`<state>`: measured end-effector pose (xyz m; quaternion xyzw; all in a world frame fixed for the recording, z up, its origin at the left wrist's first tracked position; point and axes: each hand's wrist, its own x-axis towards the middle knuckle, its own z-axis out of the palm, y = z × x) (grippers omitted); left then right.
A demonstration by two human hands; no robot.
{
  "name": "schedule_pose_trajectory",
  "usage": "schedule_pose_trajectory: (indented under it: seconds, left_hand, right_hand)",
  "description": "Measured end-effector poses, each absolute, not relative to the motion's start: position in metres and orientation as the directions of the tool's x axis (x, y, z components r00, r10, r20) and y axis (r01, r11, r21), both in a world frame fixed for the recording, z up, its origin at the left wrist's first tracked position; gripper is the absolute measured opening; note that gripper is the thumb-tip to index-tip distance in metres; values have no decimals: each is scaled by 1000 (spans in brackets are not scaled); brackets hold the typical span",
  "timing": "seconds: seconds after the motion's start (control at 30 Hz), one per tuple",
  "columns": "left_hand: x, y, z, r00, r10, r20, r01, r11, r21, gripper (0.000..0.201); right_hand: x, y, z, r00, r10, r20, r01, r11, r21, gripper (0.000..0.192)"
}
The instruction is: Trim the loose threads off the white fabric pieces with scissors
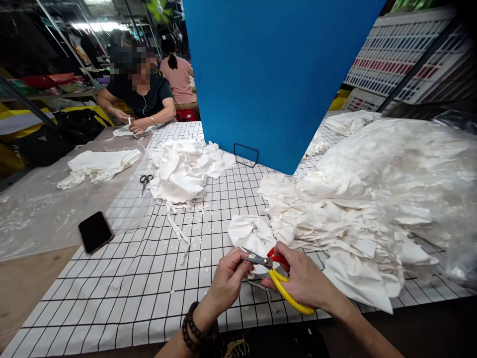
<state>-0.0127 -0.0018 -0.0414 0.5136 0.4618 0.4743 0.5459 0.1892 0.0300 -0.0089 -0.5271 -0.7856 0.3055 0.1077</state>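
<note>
My right hand (303,281) grips yellow-and-red snips (278,276), whose metal blades point left. My left hand (228,279) pinches the edge of a white fabric piece (251,234) right at the blade tips. The piece lies on the checked white table cover (122,293), just in front of a big heap of white fabric pieces (357,219) on my right. A dark bead bracelet (192,328) circles my left wrist.
A second pile of white fabric (186,169) lies at mid-table with black scissors (145,181) and a black phone (95,231) to its left. A blue board (276,74) stands behind. Across the table, a seated person (141,94) handles cloth; folded fabric (99,164) rests on clear plastic sheeting.
</note>
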Motion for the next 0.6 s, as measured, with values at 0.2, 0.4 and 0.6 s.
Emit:
schedule_pose_trajectory:
  seconds: [0.2,0.4,0.6]
  left_hand:
    - [-16,-1,-42,138,990,-3,2,2,1000,20]
    - [-17,-1,-44,150,989,-13,31,8,999,23]
    - [-20,0,-40,176,984,13,54,-23,998,23]
  right_hand:
    - [190,28,-13,-408,898,-164,798,264,-541,44]
    - [192,28,-16,-402,910,-103,830,314,-461,38]
    - [190,30,-14,-438,896,-74,795,348,-496,42]
